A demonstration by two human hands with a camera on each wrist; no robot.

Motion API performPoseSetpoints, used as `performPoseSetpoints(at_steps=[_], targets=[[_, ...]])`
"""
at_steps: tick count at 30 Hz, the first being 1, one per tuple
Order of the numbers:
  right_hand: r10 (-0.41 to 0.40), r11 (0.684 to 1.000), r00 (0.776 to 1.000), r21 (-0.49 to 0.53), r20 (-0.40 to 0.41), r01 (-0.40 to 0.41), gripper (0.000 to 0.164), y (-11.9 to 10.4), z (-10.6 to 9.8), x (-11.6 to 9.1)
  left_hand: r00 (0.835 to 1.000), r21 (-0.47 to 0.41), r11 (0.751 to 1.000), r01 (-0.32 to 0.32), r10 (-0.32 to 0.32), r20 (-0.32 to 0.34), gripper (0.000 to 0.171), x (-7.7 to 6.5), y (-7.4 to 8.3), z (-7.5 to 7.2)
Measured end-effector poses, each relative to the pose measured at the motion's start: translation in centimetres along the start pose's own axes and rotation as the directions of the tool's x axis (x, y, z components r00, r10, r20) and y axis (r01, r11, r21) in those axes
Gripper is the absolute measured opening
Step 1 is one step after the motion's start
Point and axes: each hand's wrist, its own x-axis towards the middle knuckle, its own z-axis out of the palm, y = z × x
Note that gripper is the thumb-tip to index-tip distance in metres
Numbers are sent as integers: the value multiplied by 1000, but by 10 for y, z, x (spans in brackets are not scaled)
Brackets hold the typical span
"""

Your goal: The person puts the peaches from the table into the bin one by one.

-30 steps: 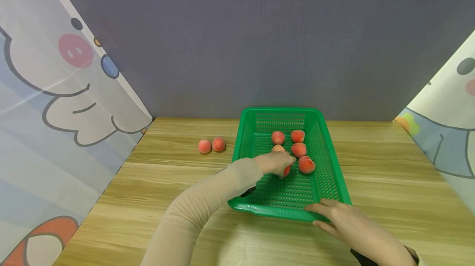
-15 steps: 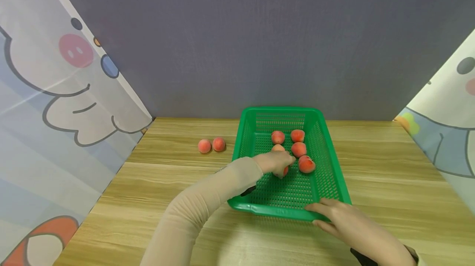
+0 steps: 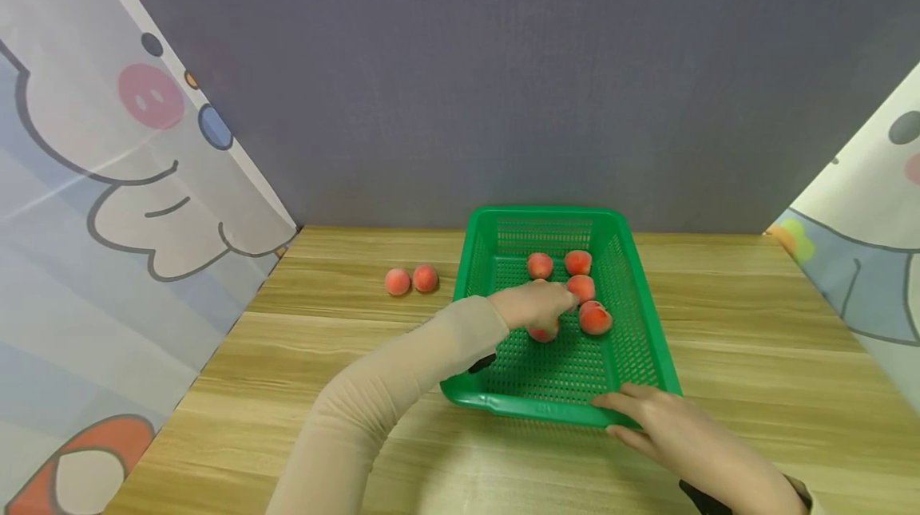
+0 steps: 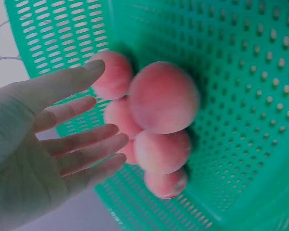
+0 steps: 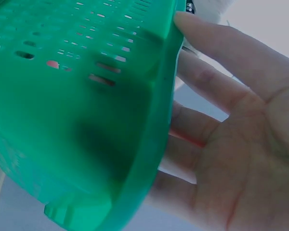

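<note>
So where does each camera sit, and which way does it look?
Head: worn on the head, looking forward and down at the table, basket and peaches; the left hand, right hand and left sleeve show.
Left wrist: on the left wrist, looking into the basket at peaches; the left hand shows.
Right wrist: on the right wrist, looking closely at the basket's rim; the right hand shows there.
Shared: head and left wrist both show the left hand and peaches in the basket.

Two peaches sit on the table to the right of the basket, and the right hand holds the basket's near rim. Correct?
One fix: the two peaches are on the table left of the basket, per the head view. The right hand does hold the near rim.
</note>
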Motion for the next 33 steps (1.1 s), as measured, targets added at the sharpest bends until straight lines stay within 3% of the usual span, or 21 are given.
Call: performPoseSetpoints(at_steps=[9, 18, 28, 33], targets=[[-26, 1000, 1000, -11, -10, 26, 26, 1, 0, 1, 999, 11, 999, -37, 37, -20, 50, -19, 5, -21], [-33, 999, 999, -25, -26, 32, 26, 1, 1, 0, 996, -49, 997, -61, 57, -73, 57, -41, 0, -41], [4, 1000, 1000, 1, 1, -4, 26, 0, 0, -1, 986, -4, 995, -99, 97, -139, 38, -65, -13, -56], [11, 1000, 1000, 0, 5, -11, 27, 0, 0, -1, 982, 4, 997, -80, 80, -173, 41, -81, -22, -63]])
